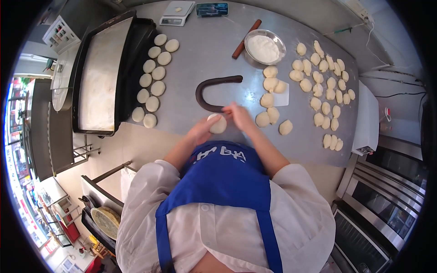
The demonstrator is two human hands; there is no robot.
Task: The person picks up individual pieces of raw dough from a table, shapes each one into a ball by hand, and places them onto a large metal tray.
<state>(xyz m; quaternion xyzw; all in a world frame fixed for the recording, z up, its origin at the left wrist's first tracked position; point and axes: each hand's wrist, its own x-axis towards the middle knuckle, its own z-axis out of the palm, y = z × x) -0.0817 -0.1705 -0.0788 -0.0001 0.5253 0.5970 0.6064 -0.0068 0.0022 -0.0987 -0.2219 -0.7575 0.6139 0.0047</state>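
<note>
My left hand (200,132) is closed around a pale flattened round of dough (218,124) near the table's front edge. Just right of it, my right hand (240,117) is slightly blurred, its fingertips pinching the near end of a dark brown rope of paste (200,92). That rope lies on the metal table in a U shape, its other end pointing right. To the right, several dough pieces (267,100) sit in a rough column, some on a white scraper (282,94).
Finished-looking dough discs (158,88) stand in rows beside a large black baking tray (101,77) at left. A metal bowl of flour (264,48), a brown rolling pin (247,39), a scale (177,13) and a phone (212,9) are farther back. Many dough lumps (317,83) cover the right side.
</note>
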